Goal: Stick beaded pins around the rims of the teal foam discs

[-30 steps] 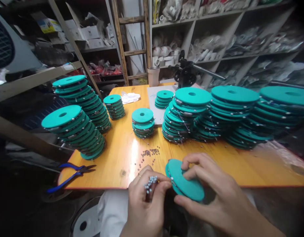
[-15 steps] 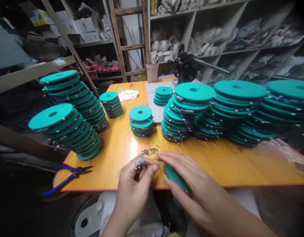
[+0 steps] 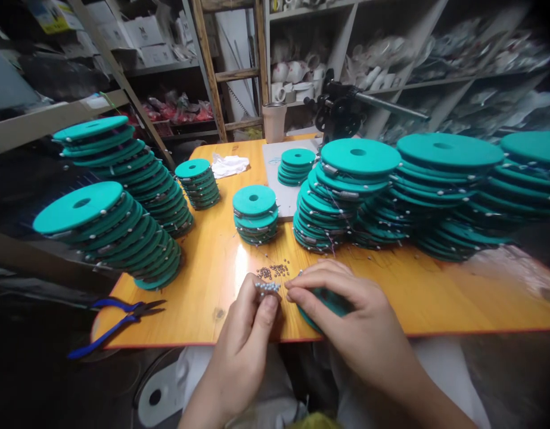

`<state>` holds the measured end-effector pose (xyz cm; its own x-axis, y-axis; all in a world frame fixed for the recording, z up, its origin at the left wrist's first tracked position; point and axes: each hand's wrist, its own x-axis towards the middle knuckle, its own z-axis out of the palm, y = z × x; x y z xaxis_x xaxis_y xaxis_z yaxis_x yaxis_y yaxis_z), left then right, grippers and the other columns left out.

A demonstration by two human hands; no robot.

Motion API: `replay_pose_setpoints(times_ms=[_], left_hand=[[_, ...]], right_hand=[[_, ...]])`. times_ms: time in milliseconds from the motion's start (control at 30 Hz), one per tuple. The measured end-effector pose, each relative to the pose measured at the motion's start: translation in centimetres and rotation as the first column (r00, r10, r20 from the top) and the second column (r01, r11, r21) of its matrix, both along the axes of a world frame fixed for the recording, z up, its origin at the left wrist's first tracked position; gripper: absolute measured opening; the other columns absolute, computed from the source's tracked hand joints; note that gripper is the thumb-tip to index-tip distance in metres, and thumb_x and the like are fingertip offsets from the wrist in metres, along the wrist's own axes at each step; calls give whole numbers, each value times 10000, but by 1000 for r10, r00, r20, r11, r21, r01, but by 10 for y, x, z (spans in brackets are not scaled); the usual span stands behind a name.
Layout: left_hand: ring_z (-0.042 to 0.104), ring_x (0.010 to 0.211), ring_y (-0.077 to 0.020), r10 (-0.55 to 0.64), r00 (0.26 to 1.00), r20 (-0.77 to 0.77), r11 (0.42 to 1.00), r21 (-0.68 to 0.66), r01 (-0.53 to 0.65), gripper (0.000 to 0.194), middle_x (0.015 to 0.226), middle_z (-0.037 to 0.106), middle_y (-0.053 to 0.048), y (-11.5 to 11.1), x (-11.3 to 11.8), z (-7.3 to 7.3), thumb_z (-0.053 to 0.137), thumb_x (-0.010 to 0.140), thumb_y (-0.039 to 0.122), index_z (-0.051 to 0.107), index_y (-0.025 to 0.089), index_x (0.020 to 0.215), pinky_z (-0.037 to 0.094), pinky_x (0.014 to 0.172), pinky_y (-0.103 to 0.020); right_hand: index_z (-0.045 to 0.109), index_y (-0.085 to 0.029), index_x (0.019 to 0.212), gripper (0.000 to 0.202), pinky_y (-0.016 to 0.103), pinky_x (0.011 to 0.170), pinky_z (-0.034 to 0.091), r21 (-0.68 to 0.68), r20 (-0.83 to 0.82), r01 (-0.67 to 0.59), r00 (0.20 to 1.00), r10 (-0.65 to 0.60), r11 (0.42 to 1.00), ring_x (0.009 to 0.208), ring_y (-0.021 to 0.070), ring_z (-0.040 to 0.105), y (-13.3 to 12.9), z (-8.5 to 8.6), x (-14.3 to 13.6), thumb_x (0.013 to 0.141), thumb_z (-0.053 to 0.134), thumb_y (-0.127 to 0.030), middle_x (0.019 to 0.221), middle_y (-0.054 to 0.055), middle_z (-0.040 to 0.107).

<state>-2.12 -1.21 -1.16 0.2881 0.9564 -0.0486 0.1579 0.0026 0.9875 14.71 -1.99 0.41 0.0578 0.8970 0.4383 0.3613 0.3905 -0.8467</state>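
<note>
Head view: the left hand [image 3: 250, 322] pinches a bunch of pins [image 3: 267, 287] at the table [image 3: 435, 292] edge. The right hand [image 3: 346, 310] grips a teal disc [image 3: 332, 301], fingertips meeting the pins. Beads [image 3: 272, 271] lie just beyond.

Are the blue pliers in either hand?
No. The blue pliers lie on the table's left edge, apart from both hands.
</note>
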Motion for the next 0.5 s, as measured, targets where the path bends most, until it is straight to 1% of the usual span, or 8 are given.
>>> replay_pose_setpoints(times_ms=[100, 200, 267, 333, 400, 500], left_hand=[[494, 879, -137, -37, 996, -78, 999, 14, 38, 296, 918, 541, -9, 0, 0, 3, 437, 981, 519, 538, 242, 964, 391, 806, -223], [472, 796, -136, -53, 989, -139, 997, 44, 60, 308, 865, 542, -12, 0, 0, 5, 435, 981, 517, 541, 232, 933, 371, 733, -228], [462, 761, -127, -54, 989, -137, 996, 57, 63, 303, 844, 543, -3, 0, 1, 5, 435, 985, 508, 532, 231, 911, 363, 699, -222], [462, 761, -120, -42, 993, -107, 997, 53, 48, 293, 842, 540, 5, 0, 1, 5, 434, 989, 501, 522, 235, 904, 370, 702, -214], [463, 771, -117, -42, 996, -85, 998, 47, 46, 286, 847, 535, 11, -1, 0, 5, 423, 995, 495, 520, 240, 911, 377, 717, -210], [484, 827, -118, -85, 990, -108, 995, 48, 91, 278, 886, 547, 9, -1, -1, 4, 402, 1006, 480, 538, 247, 938, 379, 747, -212]], right_hand=[[770, -270, 884, 69, 298, 806, 507, 23, -18, -28, 999, 28, 999, 837, 131, 662, 3, 0, 0, 873, 718, -226, 858, -20, 730], [770, -240, 841, 59, 295, 768, 522, 15, -26, -44, 999, 44, 999, 810, 143, 667, 4, 2, 0, 855, 719, -213, 833, 5, 725], [745, -217, 792, 77, 277, 735, 524, -1, -21, -48, 999, 48, 999, 791, 135, 660, 4, 2, 0, 851, 700, -196, 805, 5, 711], [734, -212, 785, 85, 257, 726, 524, -11, -19, -56, 998, 56, 998, 783, 121, 657, 4, 2, 0, 856, 692, -190, 796, -5, 707], [754, -229, 824, 68, 240, 747, 531, -6, -43, -73, 996, 72, 997, 803, 112, 665, 5, 2, 1, 863, 707, -200, 817, -13, 721], [775, -254, 886, 80, 225, 776, 540, 14, -76, -112, 991, 113, 994, 839, 108, 672, 6, 2, 3, 864, 722, -199, 852, -16, 736]])
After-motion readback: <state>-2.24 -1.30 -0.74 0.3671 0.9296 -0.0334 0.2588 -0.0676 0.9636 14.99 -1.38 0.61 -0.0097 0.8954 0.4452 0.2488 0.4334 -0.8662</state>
